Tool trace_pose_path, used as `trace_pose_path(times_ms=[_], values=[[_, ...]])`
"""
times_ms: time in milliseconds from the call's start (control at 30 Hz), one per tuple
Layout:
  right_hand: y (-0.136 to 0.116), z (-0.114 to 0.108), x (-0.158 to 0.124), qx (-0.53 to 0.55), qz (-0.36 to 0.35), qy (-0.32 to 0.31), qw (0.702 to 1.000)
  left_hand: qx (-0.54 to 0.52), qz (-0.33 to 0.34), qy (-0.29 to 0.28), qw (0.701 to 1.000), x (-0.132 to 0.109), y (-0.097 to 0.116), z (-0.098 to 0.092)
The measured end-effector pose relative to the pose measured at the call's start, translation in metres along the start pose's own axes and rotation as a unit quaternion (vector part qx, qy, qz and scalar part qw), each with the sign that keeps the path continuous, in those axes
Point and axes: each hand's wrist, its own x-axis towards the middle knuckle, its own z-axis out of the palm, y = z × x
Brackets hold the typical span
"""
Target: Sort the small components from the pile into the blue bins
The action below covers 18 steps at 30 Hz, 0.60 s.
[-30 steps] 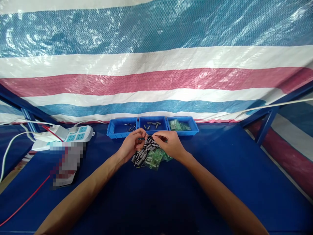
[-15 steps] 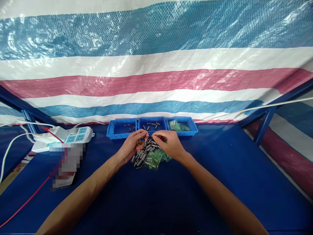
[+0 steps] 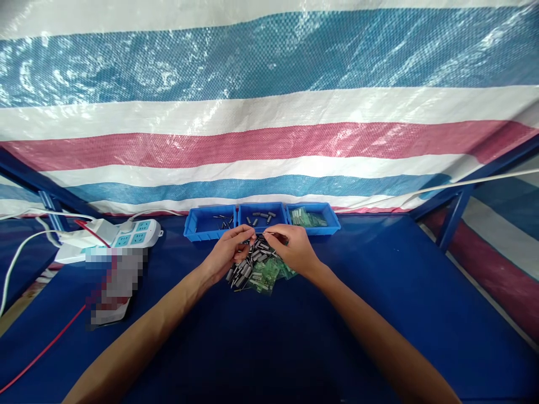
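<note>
My left hand (image 3: 231, 251) is closed in a pinch above a loose pile of small parts (image 3: 242, 270). Opposite it, my right hand (image 3: 293, 247) is also pinched, its fingertips close to those of the left. A thin rod-like piece (image 3: 260, 233) runs between the two sets of fingertips; its exact kind is too small to make out. Dark grey cylinders and thin dark rods make up the pile, along with green-tinted clear bags (image 3: 264, 276) holding small pale pieces. Part of the pile is hidden under my hands.
Three blue bins stand behind the pile: thin rods in the left bin (image 3: 195, 221), grey cylinders in the middle bin (image 3: 242, 209), green bags in the right bin (image 3: 334, 227). A power strip (image 3: 145, 238) with cables and a blurred object (image 3: 120, 286) lie left on the blue table (image 3: 269, 348).
Both hands stay pinched over the pile, with only slight finger movement, and less of the thin piece shows between them. The view has shifted very slightly.
</note>
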Motion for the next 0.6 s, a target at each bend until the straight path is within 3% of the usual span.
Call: trace_pose_path(times_ms=[600], values=[[-0.0029,-0.0033,0.0012,-0.035,-0.033,-0.04,0.998,-0.01,-0.02,-0.004,1.0,0.0006,0.0006,-0.0019]])
